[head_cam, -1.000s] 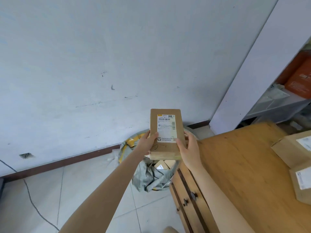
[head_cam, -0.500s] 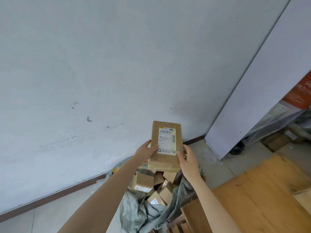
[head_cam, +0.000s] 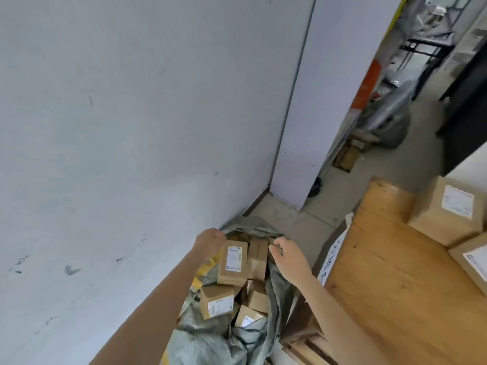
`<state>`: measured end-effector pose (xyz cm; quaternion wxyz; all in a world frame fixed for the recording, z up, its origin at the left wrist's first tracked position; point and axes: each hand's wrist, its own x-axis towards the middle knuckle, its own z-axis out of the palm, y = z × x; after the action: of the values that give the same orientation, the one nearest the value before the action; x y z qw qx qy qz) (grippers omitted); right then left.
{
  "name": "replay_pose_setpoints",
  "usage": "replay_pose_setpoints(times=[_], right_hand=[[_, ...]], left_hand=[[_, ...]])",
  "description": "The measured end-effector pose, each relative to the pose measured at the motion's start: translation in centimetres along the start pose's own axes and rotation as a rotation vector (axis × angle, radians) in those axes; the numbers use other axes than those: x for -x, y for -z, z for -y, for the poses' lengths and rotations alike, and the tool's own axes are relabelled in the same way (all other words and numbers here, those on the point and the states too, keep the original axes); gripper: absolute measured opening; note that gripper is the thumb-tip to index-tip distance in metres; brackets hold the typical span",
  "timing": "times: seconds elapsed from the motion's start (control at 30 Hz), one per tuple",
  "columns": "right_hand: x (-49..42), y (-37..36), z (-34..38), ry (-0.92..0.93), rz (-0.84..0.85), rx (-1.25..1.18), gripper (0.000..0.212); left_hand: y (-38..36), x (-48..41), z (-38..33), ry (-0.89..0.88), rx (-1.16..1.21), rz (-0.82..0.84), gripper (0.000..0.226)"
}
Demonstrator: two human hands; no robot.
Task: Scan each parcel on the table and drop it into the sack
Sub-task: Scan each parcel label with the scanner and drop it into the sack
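Note:
A flat brown parcel with a white label lies label-up on top of several other small cardboard parcels inside the open grey-green sack on the floor. My left hand hovers at the parcel's upper left corner, by the sack's rim, fingers loosely curled and holding nothing. My right hand is over the sack's right side, fingers spread, clear of the parcel. Two larger labelled boxes sit on the wooden table at the right.
The sack stands between a white wall on the left and the table's edge on the right. A white panel rises behind it. Beyond are a cluttered floor, another filled sack and a black metal frame.
The parcel I held up in both hands has dropped into the sack and both hands have let go. My view has swung right and down, bringing the table's boxes back in.

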<state>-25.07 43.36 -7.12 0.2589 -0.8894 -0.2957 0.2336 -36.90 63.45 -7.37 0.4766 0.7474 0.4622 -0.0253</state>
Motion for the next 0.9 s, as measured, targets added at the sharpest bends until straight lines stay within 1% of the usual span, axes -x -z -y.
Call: replay_pose_setpoints(times=[0.13,0.27,0.4,0.43,0.53,0.57,0.67,0.73,0.9], right_hand=[[3.6,0.5,-0.1,-0.106,-0.102,0.006,0.036],[7.6,3.3,-2.0,-0.229,-0.198,0.001,0.039],[12.1,7.7,-6.1,-0.396,-0.302,-0.020,0.042],[13.3,8.7,-7.5,-0.435,-0.328,-0.017,0.043],[17.2,11.4,-12.1,-0.535,-0.394,-0.006,0.042],[18.4,12.1,-13.6,-0.561,-0.422,-0.018,0.041],[21.9,14.4,-18.5,-0.613,-0.480,-0.053,0.039],[24.0,16.1,-21.6,-0.626,-0.478,-0.065,0.039],[27.9,20.8,-28.6,-0.642,-0.469,-0.110,0.039]], left_hand=[[-1.8,-1.1,-2.2,-0.173,-0.135,0.119,0.011],[-6.1,0.0,-6.6,-0.328,-0.206,0.302,0.011],[-12.2,3.0,-13.2,-0.539,-0.373,0.453,0.023],[-13.9,4.2,-14.8,-0.584,-0.412,0.489,0.023],[-19.3,8.0,-18.3,-0.717,-0.459,0.585,0.010],[-21.1,9.1,-19.1,-0.742,-0.466,0.613,0.012],[-26.6,12.4,-21.1,-0.761,-0.477,0.665,0.031],[-30.1,14.6,-22.3,-0.773,-0.482,0.661,0.033],[-37.9,18.9,-25.6,-0.737,-0.453,0.643,0.042]])
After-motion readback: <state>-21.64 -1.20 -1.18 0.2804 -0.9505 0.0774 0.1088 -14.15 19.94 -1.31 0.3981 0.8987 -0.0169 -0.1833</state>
